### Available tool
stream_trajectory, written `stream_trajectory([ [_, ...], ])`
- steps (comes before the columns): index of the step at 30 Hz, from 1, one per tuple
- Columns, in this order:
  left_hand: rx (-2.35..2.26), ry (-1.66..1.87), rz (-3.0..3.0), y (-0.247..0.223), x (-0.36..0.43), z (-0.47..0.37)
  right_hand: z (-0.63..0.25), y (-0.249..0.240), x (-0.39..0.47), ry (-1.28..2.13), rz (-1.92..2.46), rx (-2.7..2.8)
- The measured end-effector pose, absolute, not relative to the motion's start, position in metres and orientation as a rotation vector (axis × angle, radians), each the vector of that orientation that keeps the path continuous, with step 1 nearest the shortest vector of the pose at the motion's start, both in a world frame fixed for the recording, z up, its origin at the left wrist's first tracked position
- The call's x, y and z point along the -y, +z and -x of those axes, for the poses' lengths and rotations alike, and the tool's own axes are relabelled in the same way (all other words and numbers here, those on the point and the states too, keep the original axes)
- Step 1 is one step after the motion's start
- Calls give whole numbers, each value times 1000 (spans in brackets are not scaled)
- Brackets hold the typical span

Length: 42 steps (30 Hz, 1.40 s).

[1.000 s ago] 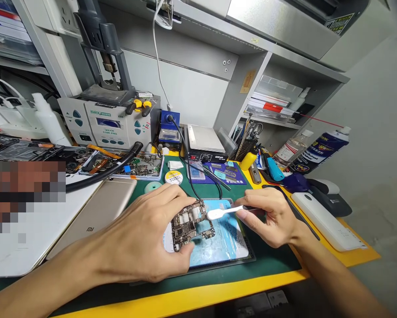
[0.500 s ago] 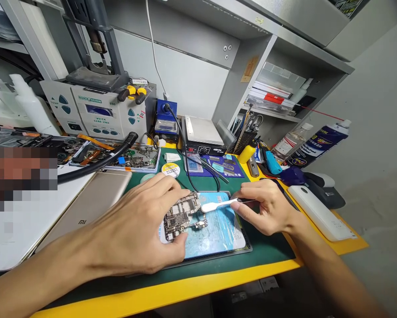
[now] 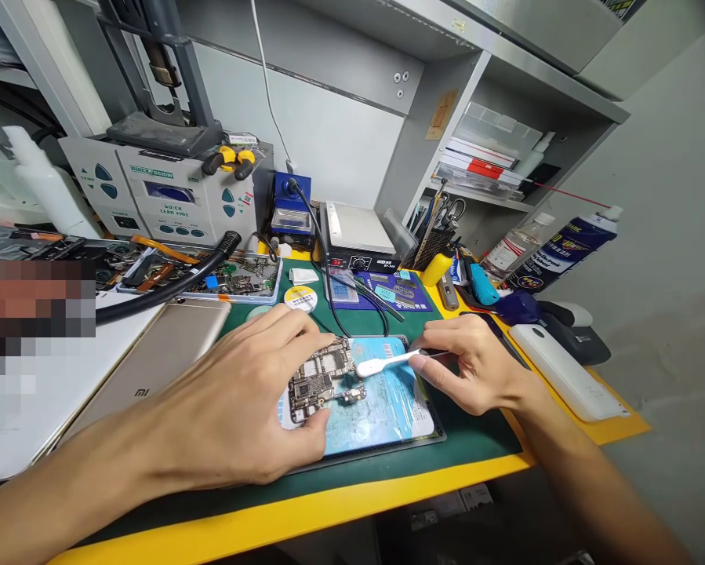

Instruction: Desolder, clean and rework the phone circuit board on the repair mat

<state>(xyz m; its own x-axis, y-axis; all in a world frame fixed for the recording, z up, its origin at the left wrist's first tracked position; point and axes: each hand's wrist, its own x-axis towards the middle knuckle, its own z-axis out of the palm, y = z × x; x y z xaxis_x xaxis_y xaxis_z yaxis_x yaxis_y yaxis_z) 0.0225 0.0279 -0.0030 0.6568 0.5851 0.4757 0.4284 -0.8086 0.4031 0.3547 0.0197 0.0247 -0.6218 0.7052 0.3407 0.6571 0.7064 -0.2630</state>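
A phone circuit board [image 3: 312, 386] lies on a light-blue printed pad [image 3: 381, 408]. My left hand [image 3: 252, 392] spans the board from the left, with fingertips at its far edge and the thumb at its near edge, holding it down. Between the thumb and fingers of my right hand [image 3: 470, 365] is a white cotton swab [image 3: 387, 362]. Its thick tip points left and sits at the board's right edge; whether it touches is hard to tell. A thin shiny piece also shows by the right fingers, its kind unclear.
Left of the pad lies a gold phone back [image 3: 152, 369]. Behind stand a grey soldering station [image 3: 169, 196], a hot plate [image 3: 361, 235] and a tray of boards [image 3: 252, 278]. A spray can [image 3: 569, 247], a clear bottle [image 3: 520, 243] and a white device [image 3: 564, 373] occupy the right.
The whole view has shifted slightly. Both hands, the board and the swab keep nearly the same places relative to one another.
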Motion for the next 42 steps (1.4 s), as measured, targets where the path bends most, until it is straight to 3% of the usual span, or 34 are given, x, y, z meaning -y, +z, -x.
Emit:
stream_trajectory([
  [42, -802, 844, -2675, -1, -28, -16, -356, 29, -22, 253, 1096, 2525],
])
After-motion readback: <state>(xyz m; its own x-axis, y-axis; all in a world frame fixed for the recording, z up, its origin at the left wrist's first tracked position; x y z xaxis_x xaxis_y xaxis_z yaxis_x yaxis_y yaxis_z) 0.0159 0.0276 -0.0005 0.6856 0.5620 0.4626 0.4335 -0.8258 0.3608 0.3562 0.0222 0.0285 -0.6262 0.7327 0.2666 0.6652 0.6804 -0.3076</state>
